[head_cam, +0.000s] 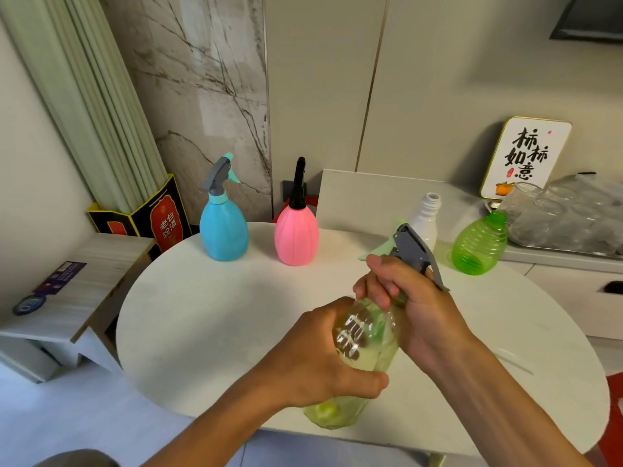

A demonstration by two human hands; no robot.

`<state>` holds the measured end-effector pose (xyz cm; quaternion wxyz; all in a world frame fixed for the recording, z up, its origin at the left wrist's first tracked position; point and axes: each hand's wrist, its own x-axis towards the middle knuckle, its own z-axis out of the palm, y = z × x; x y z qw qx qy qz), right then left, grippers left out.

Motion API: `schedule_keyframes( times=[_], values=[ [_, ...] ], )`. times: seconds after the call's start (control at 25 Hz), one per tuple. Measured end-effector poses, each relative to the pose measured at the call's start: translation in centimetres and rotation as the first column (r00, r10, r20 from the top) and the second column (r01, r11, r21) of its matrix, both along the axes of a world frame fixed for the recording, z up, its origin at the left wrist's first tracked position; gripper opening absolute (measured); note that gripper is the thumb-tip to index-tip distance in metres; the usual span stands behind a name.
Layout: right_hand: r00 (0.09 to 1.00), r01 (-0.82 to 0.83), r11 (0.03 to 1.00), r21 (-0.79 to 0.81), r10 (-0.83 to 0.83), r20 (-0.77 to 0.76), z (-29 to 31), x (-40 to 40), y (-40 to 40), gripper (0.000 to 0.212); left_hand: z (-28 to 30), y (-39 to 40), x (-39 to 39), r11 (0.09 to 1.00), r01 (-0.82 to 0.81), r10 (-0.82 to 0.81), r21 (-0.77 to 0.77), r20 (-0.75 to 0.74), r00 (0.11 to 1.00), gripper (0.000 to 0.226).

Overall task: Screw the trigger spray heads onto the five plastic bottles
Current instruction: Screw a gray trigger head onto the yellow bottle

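Both hands hold one tilted bottle above the surface (209,318).
Left hand (323,362) wraps the yellow-green bottle (367,345) body; right hand (404,301), grip closed, clasps its neck below the grey spray head (413,249).

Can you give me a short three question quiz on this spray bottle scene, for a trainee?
1. True or false: the pink ribbed plastic bottle already carries a black spray head.
2. Which hand's grip is round the grey trigger spray head? A) left hand B) right hand
3. How many bottles on the round white table have no spray head fitted?

Key:
1. True.
2. B: the right hand grips the neck under the head, while the left hand holds the clear yellow-green plastic bottle.
3. Two: the white plastic bottle and the green ribbed plastic bottle. The blue plastic bottle has one.
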<state>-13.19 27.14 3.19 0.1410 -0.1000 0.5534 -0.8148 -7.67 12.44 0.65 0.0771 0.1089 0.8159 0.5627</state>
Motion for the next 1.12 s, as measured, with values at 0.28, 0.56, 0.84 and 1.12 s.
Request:
schedule_keyframes(
  times=[0.28, 0.56, 0.84, 1.12],
  values=[
    [0.991, 0.124, 0.992, 0.025, -0.122, -0.055, 0.8, 0.5, -0.1, 0.043, -0.8, 1.1, 0.1, 0.989, -0.121, 0.104, -0.089, -0.169, 0.980, 0.056],
    [0.953, 0.260, 0.953, 0.157, -0.227, -0.200, 0.4, -0.1, -0.3, 0.035, -1.9, 1.5, -1.1, 0.949, -0.253, 0.189, -0.188, -0.305, 0.933, 0.069],
    [0.981, 0.044, 0.899, 0.435, 0.042, -0.187, -0.3, -1.3, -0.3, 0.049, -1.2, -0.7, -3.2, 0.936, -0.340, 0.304, -0.095, -0.273, 0.913, 0.073],
    [0.894, 0.409, 0.704, 0.580, -0.183, -0.408, -1.4, -2.7, -2.1, 0.061, -1.2, -1.0, -4.8, 0.954, -0.299, 0.294, 0.015, -0.225, 0.929, 0.089]
  ],
)
